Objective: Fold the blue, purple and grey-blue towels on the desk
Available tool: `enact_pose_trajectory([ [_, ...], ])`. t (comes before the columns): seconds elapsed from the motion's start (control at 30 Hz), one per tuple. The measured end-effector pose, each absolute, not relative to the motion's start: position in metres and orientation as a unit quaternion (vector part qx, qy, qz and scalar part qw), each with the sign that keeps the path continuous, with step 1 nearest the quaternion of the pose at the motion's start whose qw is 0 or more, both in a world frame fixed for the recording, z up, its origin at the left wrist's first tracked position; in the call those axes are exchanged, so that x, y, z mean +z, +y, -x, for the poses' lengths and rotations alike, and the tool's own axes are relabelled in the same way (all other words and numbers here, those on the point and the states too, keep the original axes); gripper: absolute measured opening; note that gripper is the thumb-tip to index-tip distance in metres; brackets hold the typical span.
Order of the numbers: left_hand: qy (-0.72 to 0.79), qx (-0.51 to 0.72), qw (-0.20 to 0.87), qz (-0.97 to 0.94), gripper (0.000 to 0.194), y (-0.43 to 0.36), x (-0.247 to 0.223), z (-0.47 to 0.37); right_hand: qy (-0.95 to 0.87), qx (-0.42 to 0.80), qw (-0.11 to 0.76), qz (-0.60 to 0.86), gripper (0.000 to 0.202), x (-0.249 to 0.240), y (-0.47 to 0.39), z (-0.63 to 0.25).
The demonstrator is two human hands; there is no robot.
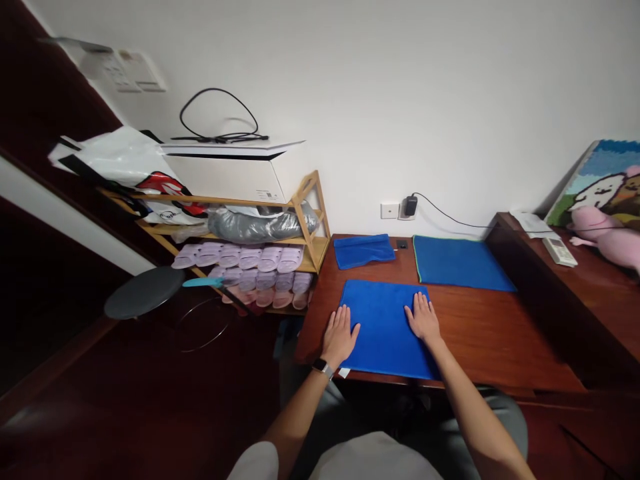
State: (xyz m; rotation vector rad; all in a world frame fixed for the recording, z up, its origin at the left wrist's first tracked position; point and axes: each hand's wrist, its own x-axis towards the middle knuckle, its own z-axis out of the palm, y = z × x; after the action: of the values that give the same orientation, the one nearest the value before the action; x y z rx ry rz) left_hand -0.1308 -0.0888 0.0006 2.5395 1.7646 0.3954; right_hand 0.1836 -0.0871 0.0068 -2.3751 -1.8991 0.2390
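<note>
A bright blue cloth [383, 333] lies spread flat near the front edge of the brown wooden desk [480, 327], a small white tag [345, 373] showing at its lower left corner. On its left edge rests my left hand [340, 335], palm down with fingers stretched out. My right hand [423, 319] lies flat by the right edge, thumb apart from the fingers. Neither hand grips anything. Behind, a smaller folded blue cloth [364, 251] sits at the back left. To the right of that is another blue cloth [460, 263] with a green edge.
Left of the desk stands a wooden rack [315, 247] holding several slippers [270, 259], a white box [230, 175] and bags. A round black stool [145, 292] is farther left. A raised ledge at right carries a white remote [560, 252] and a pink plush toy [607, 233]. A charger [411, 205] is plugged in.
</note>
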Motion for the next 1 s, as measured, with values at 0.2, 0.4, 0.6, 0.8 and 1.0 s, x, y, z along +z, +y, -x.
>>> enact_pose_trajectory([
  [0.2, 0.444, 0.151, 0.019, -0.883, 0.063, -0.047, 0.026, 0.054, -0.609, 0.076, 0.055, 0.788, 0.076, 0.017, -0.065, -0.157],
  [0.4, 0.443, 0.115, 0.079, -0.885, 0.064, -0.015, 0.013, 0.001, -0.625, 0.082, 0.038, 0.775, 0.076, 0.01, -0.061, -0.156],
  [0.6, 0.562, 0.121, 0.085, -0.814, 0.07, -0.001, -0.001, 0.055, -0.618, 0.082, 0.044, 0.781, 0.079, 0.004, -0.056, -0.178],
  [0.8, 0.627, 0.115, 0.06, -0.768, 0.07, 0.005, 0.006, 0.09, -0.581, 0.085, 0.055, 0.808, 0.08, 0.006, -0.056, -0.196],
  [1.0, 0.457, 0.133, 0.051, -0.878, 0.064, 0.004, 0.013, 0.035, -0.647, 0.064, 0.085, 0.755, 0.074, 0.015, -0.043, -0.16],
])
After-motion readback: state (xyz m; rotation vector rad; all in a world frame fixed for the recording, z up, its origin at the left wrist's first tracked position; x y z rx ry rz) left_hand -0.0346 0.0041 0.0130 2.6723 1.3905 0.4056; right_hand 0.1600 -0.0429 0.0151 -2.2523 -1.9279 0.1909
